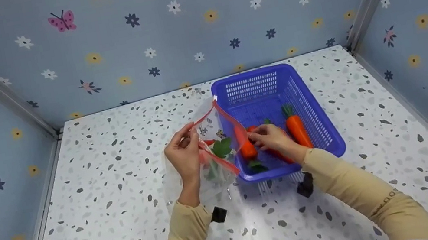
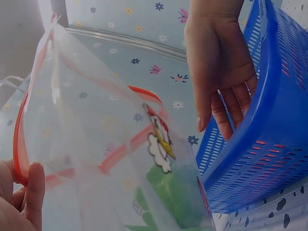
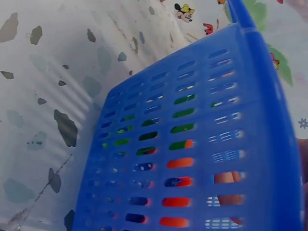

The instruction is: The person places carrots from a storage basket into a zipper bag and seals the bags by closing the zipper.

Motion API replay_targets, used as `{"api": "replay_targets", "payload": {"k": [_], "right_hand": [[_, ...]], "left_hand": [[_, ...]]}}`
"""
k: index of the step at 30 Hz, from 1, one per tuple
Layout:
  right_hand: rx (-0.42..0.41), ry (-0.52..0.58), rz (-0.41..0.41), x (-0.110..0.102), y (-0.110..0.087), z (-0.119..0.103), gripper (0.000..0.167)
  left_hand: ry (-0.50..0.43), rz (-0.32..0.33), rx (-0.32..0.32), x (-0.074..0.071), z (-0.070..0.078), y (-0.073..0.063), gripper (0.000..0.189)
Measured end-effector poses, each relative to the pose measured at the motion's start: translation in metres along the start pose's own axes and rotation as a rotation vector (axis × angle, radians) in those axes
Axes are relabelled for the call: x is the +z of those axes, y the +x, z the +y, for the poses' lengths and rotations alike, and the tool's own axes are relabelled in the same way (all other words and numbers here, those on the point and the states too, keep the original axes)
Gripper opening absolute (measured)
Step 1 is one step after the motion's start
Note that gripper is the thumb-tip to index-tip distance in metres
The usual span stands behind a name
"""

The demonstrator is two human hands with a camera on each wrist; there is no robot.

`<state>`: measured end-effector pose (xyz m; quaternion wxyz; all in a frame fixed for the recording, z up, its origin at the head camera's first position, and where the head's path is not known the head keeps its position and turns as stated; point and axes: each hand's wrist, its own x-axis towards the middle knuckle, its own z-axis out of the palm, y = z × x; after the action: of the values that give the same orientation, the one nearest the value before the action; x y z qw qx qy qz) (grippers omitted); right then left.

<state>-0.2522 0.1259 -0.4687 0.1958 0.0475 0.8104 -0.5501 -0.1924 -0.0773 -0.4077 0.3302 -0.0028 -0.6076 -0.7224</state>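
My left hand (image 1: 183,151) pinches the red-edged rim of a clear plastic zip bag (image 2: 96,139), whose mouth gapes toward the basket. Through the film show green leaves (image 1: 221,148) and something red, and cartoon prints mark its side. Over the near left part of a blue basket (image 1: 338,146) is my right hand (image 1: 272,138), its fingers (image 2: 232,108) loosely extended down inside the rim. Those fingertips are close to an orange carrot (image 1: 248,151) with a green top. Another carrot (image 1: 297,129) lies at the basket's right, and one more is partly under my right hand.
The basket has slotted walls and stands on a white speckled table (image 1: 107,191), right against the bag. Blue flowered panels (image 1: 163,32) close off the back and both sides. A small black block (image 1: 219,214) shows beside the left sleeve.
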Motion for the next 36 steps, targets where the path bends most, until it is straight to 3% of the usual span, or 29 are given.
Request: {"api": "replay_targets", "payload": {"k": [12, 16, 20, 25, 36], "right_hand": [[0.129, 0.004, -0.025, 0.004, 0.01, 0.012, 0.038], [0.156, 0.007, -0.06, 0.006, 0.011, 0.014, 0.042], [0.138, -0.028, -0.079, 0.01, 0.013, 0.017, 0.052], [0.1, -0.096, -0.099, 0.014, 0.014, 0.021, 0.059], [0.091, -0.069, -0.13, 0.015, 0.011, 0.023, 0.039]], "left_hand": [[-0.005, -0.011, 0.01, 0.0, -0.001, -0.001, 0.014], [-0.014, 0.001, 0.013, -0.002, -0.012, 0.0, 0.014], [-0.01, 0.007, 0.016, -0.002, -0.015, 0.0, 0.014], [-0.006, -0.002, 0.003, 0.0, -0.001, -0.001, 0.014], [-0.003, -0.007, 0.005, -0.002, 0.0, -0.001, 0.014]]}}
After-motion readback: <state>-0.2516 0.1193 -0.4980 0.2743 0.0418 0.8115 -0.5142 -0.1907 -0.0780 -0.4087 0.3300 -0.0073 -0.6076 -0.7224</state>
